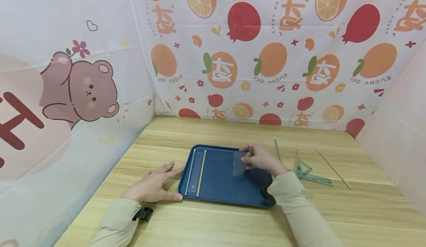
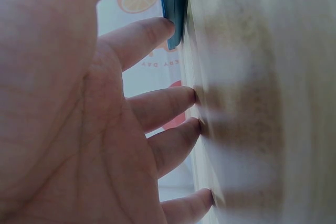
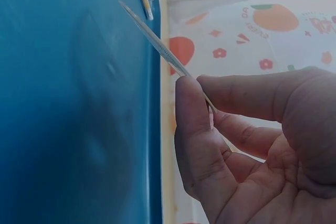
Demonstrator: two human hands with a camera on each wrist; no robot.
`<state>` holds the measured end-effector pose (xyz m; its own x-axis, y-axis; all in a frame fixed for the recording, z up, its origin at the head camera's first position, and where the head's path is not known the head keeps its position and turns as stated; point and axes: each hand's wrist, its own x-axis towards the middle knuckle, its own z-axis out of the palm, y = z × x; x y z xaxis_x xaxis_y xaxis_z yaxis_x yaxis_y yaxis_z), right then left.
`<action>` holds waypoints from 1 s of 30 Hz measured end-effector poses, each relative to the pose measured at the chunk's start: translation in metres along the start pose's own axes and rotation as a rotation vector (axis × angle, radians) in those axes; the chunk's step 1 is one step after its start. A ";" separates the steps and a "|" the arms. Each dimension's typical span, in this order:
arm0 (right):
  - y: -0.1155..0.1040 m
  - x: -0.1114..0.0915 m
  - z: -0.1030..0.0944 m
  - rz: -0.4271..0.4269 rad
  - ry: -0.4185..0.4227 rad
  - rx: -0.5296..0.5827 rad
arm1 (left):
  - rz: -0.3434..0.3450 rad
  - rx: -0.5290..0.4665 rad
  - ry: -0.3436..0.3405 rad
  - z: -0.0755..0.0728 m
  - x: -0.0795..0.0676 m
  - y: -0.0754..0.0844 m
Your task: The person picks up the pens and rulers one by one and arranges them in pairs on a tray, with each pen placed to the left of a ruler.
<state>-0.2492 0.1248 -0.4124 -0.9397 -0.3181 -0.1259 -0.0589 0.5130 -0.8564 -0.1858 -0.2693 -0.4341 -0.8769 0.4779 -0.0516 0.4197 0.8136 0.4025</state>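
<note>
My right hand pinches a clear, half-round protractor between thumb and fingers, over the right part of a blue tray. In the right wrist view the protractor is seen nearly edge-on, with fine marks along it. On the left, my left hand lies with fingers spread, its index finger and thumb at the tray's left rim. Its other fingertips touch the table. Inside the tray, a clear ruler lies between a green pencil and a plain wooden pencil.
Right of the tray, a green triangle-shaped ruler lies on the wooden table, beside a wooden pencil. A green pencil and another wooden pencil are partly hidden. Printed cloth hangs behind.
</note>
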 end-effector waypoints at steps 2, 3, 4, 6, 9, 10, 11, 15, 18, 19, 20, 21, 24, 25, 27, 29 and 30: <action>-0.001 0.002 0.004 -0.001 -0.008 -0.008 | 0.001 0.001 0.002 0.000 0.000 0.000; -0.002 0.003 0.005 -0.003 -0.012 -0.010 | 0.002 0.001 0.002 0.001 0.000 -0.001; -0.003 0.004 0.007 -0.005 -0.018 -0.012 | 0.002 0.001 0.003 0.001 0.000 -0.001; -0.005 0.006 0.011 -0.005 -0.025 -0.012 | 0.002 0.002 0.005 0.001 0.000 -0.001; -0.009 0.007 0.016 -0.005 -0.036 -0.012 | 0.001 0.002 0.005 0.001 0.000 0.000; -0.010 0.008 0.018 -0.006 -0.039 -0.014 | 0.001 0.002 0.005 0.001 0.000 0.000; -0.011 0.009 0.020 -0.005 -0.041 -0.013 | 0.000 0.002 0.005 0.001 0.000 0.000; -0.014 0.012 0.028 -0.005 -0.058 -0.019 | -0.002 0.002 0.005 0.001 -0.001 0.000; -0.015 0.015 0.034 -0.001 -0.065 -0.018 | -0.003 0.002 0.004 0.001 -0.001 0.000; -0.016 0.016 0.036 -0.001 -0.068 -0.020 | -0.003 0.002 0.004 0.001 -0.001 0.000; -0.016 0.017 0.038 -0.004 -0.070 -0.020 | -0.003 0.002 0.003 0.001 -0.001 0.000; -0.017 0.018 0.040 -0.004 -0.072 -0.019 | -0.004 0.002 0.001 0.001 -0.001 0.000; -0.018 0.021 0.045 -0.004 -0.077 -0.022 | -0.007 0.001 -0.002 0.001 -0.001 0.000; -0.019 0.021 0.047 -0.003 -0.079 -0.025 | -0.008 0.001 -0.004 0.001 -0.001 0.000; -0.020 0.023 0.050 0.007 -0.075 -0.026 | -0.010 0.001 -0.006 0.001 -0.001 -0.001; -0.021 0.024 0.053 0.023 -0.070 -0.024 | -0.012 0.001 -0.006 0.001 -0.001 -0.001; -0.022 0.024 0.055 0.030 -0.070 -0.023 | -0.013 0.000 -0.007 0.001 -0.001 -0.001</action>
<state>-0.2524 0.0620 -0.4242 -0.9155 -0.3566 -0.1864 -0.0397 0.5412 -0.8399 -0.1851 -0.2699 -0.4355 -0.8805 0.4698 -0.0631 0.4086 0.8196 0.4016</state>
